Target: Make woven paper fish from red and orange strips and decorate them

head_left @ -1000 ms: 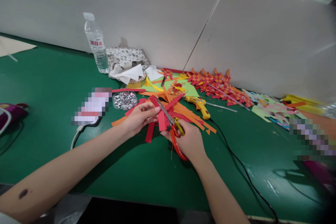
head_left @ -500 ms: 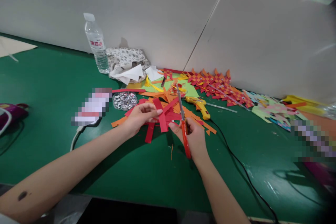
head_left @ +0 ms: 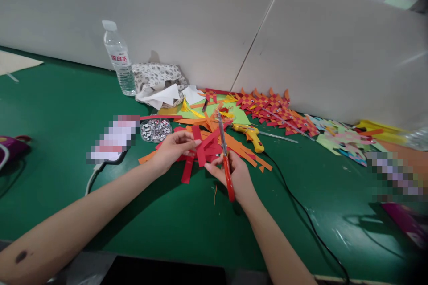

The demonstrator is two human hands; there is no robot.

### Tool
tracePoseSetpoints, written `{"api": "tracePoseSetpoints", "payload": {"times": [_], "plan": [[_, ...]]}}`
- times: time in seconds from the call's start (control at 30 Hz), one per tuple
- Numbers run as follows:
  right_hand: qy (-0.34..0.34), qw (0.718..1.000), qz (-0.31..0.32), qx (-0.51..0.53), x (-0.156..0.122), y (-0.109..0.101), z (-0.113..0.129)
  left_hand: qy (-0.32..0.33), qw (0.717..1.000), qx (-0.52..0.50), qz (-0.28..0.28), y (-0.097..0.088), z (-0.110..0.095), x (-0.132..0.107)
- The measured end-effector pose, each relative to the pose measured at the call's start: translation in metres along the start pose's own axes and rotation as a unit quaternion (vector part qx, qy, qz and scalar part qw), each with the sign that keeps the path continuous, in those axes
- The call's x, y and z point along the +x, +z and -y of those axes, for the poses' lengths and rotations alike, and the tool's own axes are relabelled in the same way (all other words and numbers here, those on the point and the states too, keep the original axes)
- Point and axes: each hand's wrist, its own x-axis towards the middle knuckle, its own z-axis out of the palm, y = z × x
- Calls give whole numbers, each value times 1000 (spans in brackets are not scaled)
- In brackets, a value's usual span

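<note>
My left hand pinches a red paper strip over a heap of red and orange paper strips on the green table. My right hand is closed round the red handles of a pair of scissors. The blades are closed and point away from me, just right of the held strip. The fingertips of my right hand reach towards the lower end of that strip.
A water bottle and a patterned cloth pouch stand by the grey wall. A dish of googly eyes, a yellow glue gun with its black cord, and woven paper fish lie nearby.
The scissors swung from slanting left across the red strip to pointing straight away, blades closed. My right hand turned with them. The left hand kept hold of the strip.
</note>
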Motion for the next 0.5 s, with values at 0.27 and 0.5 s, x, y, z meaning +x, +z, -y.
{"api": "tracePoseSetpoints", "payload": {"times": [0.27, 0.5], "plan": [[82, 991, -77, 69, 5, -4, 2, 179, 887, 420, -65, -19, -2, 7], [107, 978, -70, 164, 5, -8, 8, 325, 762, 560, -22, -10, 1, -3]]}}
